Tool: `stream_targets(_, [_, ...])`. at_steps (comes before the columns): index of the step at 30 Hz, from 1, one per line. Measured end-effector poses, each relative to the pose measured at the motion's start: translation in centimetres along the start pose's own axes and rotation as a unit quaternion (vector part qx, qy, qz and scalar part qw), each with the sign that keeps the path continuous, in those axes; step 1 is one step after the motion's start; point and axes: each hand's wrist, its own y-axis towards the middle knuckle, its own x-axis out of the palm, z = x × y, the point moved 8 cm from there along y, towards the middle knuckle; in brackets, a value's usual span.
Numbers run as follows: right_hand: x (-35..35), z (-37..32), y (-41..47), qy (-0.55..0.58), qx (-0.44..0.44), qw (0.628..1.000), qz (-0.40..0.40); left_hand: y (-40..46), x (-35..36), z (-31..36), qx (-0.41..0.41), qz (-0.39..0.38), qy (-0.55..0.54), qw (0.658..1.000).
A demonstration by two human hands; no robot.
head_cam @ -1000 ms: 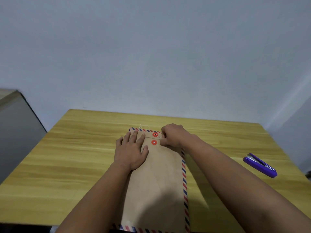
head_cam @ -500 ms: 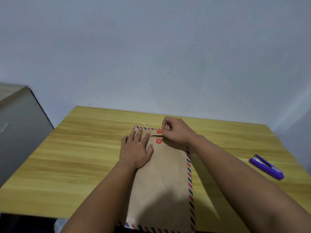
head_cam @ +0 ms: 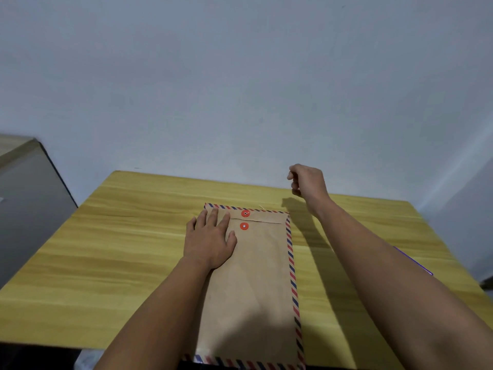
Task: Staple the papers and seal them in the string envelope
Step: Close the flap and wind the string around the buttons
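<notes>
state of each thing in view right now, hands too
envelope: lying flat on the table, flap folded down
left hand: flat, fingers straight, pressing on the envelope
right hand: raised above the table, fingers curled; any string held is too thin to see
stapler: mostly hidden behind the right forearm

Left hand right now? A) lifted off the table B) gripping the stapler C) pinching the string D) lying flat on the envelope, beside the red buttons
D: the left hand lies flat with fingers spread on the string envelope, just left of the two red buttons; it is the right hand that is raised above the table.
</notes>
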Motion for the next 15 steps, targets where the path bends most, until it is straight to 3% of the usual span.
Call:
stream_targets(3, [1.9, -0.5, -1.3, 0.097, 0.026, 0.993, -0.060, 0.0, -0.1, 0.1, -0.003, -0.006, 0.006, 1.000])
stream_targets(5, [3.7, -0.3, -2.5, 0.212, 0.069, 0.969, -0.107, -0.1, -0.1, 0.2, -0.005, -0.009, 0.005, 1.000])
stream_targets(7, [5.1, 0.3, -3.2, 0.228, 0.086, 0.963, -0.117, -0.1, -0.2, 0.2, -0.007, -0.011, 0.006, 1.000])
stream_targets(10, [5.6, 1.4, -3.8, 0.064, 0.055, 0.992, -0.099, 0.0, -0.3, 0.3, -0.006, -0.013, 0.008, 1.000])
stream_targets(12, [5.9, 2.2, -4.0, -0.100, 0.014, 0.989, -0.103, 0.0, -0.4, 0.3, -0.006, -0.013, 0.007, 1.000])
stream_targets(13, [6.3, 2.7, -4.1, -0.201, -0.016, 0.973, -0.111, -0.1, -0.4, 0.3, -0.005, -0.011, 0.012, 1.000])
stream_targets(15, [7.0, 3.6, -4.7, -0.404, -0.067, 0.905, -0.113, -0.1, -0.5, 0.3, -0.002, -0.004, 0.022, 1.000])
